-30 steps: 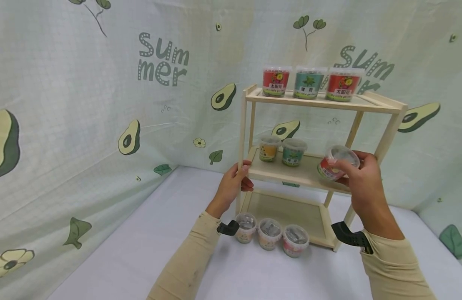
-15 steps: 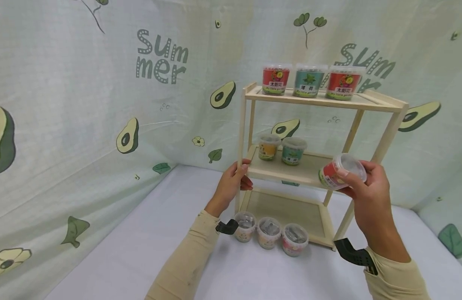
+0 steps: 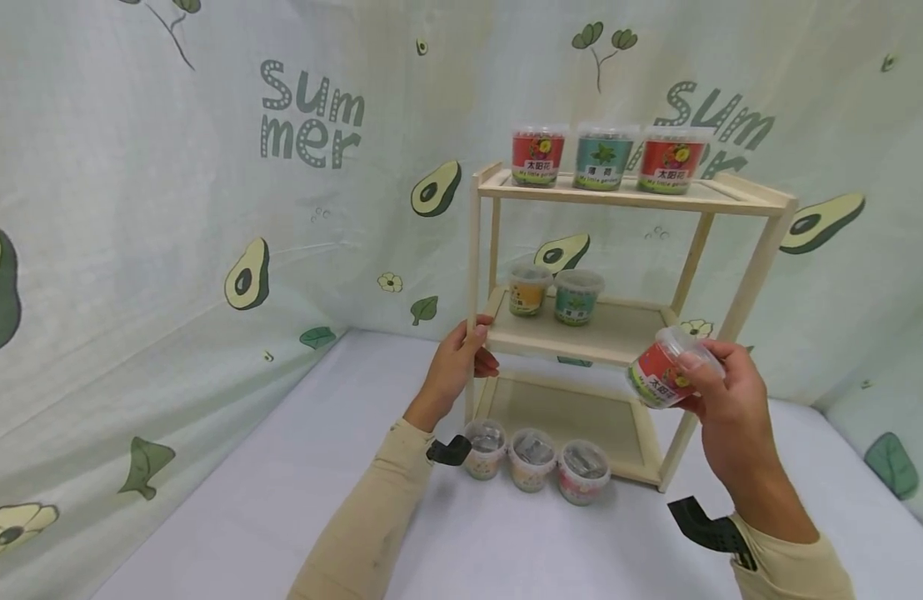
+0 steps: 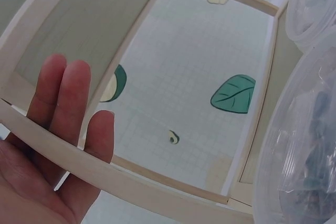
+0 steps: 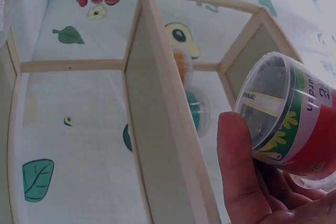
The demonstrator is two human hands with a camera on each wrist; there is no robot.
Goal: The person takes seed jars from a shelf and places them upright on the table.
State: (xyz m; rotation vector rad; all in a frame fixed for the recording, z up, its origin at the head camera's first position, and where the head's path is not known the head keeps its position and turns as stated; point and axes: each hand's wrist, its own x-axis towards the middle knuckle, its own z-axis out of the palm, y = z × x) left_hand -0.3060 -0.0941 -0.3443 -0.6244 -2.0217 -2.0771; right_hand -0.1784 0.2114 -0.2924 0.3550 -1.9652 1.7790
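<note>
Slanting cup, inside right grip, contents unclear

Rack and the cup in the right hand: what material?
Rack: probably wood, pale, matte; tan bars with visible joints.
Cup: likely clear plastic, glossy; see-through end with glints. Its red label may be paper or film; can't tell.

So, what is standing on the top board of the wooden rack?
On the top board stand, from left to right, a red cup, a teal cup and a second red cup. The part just behind them is covered, so small things there cannot be ruled out.
</note>
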